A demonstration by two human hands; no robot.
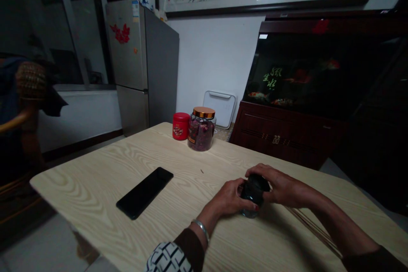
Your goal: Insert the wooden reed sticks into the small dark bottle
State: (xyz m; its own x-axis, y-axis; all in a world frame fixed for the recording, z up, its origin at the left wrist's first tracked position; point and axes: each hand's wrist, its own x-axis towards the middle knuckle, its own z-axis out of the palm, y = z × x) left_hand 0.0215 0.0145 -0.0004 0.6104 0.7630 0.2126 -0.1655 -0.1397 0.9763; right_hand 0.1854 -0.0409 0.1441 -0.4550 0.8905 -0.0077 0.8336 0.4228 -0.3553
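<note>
Both hands close round a small dark jar (254,193) that stands on the light wooden table (95,178). My left hand (229,199) grips its side from the left, with a silver bangle on the wrist. My right hand (280,186) wraps over its dark top from the right. Most of the jar is hidden by the fingers.
A black phone (145,192) lies flat to the left of the hands. At the table's far edge stand a red tin (180,126) and a glass jar of dried flowers with a copper lid (202,129). Beyond are a grey fridge (143,63), a fish tank (318,72) and a chair (19,119) at left.
</note>
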